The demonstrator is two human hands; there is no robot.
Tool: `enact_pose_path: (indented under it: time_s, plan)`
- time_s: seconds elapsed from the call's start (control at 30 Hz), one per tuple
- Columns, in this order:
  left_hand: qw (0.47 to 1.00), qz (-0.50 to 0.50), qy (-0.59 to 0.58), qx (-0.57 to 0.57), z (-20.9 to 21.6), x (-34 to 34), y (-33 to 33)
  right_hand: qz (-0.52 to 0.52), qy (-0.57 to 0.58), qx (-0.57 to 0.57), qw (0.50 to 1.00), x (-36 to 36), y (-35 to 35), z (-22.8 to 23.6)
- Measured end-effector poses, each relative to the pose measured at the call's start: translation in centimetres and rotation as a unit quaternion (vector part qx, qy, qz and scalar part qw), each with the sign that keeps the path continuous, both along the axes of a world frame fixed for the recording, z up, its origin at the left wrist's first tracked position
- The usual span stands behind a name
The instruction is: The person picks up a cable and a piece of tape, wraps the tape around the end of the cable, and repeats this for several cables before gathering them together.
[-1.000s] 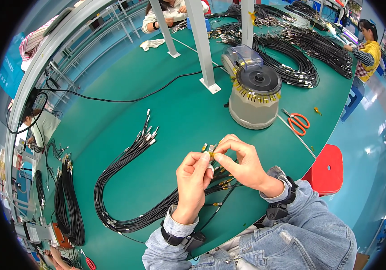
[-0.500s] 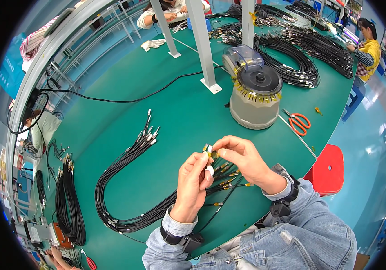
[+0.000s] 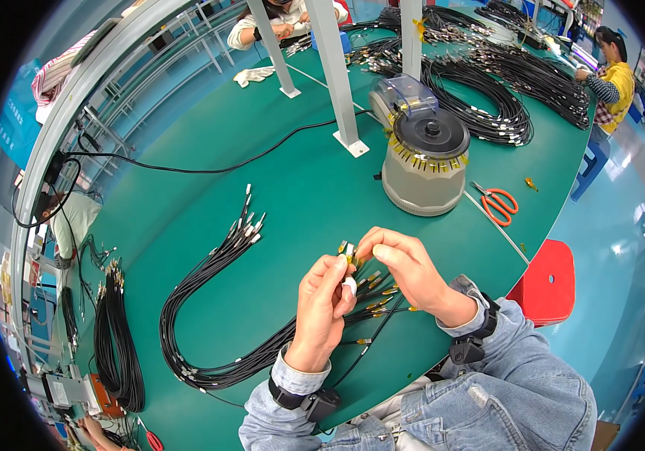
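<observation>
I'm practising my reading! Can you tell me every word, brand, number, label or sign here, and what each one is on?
None can be read clearly.
Blue thing at the left edge: pale marks, too blurred.
Black cables: any writing is too small.
Round machine: no writing I can make out.
Small piece in the left hand: too small to tell.

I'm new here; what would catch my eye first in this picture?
Probably the denim-cuffed left hand near the centre, pinching a small silver connector with yellow tape, the denim-cuffed right hand close beside it. Beyond them on the green tabletop stands a round beige machine with a black disc top; to the left curves a thick bundle of black cables. A bright red stool stands out at right, past the table's edge.
</observation>
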State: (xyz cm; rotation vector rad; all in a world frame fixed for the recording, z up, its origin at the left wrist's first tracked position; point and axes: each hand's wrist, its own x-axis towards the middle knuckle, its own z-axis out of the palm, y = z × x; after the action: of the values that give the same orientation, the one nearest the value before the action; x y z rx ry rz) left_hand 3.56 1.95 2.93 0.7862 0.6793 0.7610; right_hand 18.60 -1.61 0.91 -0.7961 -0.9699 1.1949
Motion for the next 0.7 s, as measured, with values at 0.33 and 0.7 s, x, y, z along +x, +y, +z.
enact_pose_path:
  time_s: [0.33,0.7]
  plan:
    - [1.000,0.011,0.003,0.007,0.14,0.19,-0.15,-0.028,-0.086,0.036,0.995,-0.06,0.00,-0.14]
    - [0.988,0.045,0.067,0.132,-0.29,0.21,-0.41,-0.018,-0.060,0.015,0.998,0.15,0.17,-0.25]
